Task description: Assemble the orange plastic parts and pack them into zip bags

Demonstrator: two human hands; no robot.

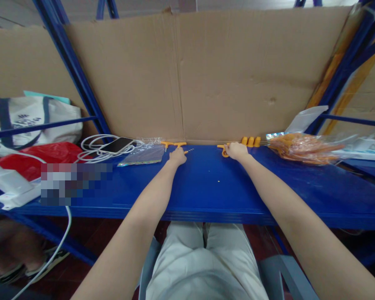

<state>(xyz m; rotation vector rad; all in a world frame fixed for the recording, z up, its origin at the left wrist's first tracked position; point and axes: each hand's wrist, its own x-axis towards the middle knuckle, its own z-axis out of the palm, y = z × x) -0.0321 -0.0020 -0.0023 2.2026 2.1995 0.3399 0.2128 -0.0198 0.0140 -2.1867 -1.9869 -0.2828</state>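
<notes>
My left hand (177, 156) is closed around a small tool with an orange part and a thin spiral metal bit (190, 150) pointing right. Just behind it, orange T-shaped handles (178, 144) lie by the cardboard. To the right, my right hand (237, 150) has its fingers closed on an orange piece (225, 153) with a bar and a rounded loop. Its fingers partly cover this piece. Several orange caps (251, 141) stand in a row just behind and right of that hand.
Plastic-wrapped flat material (145, 155), a phone (118, 145) and a coiled white cable (87, 151) lie left on the blue shelf (206, 191). A bag of orange pieces (300, 148) lies right. Cardboard (225, 79) closes off the back; blue posts (71, 62) flank it.
</notes>
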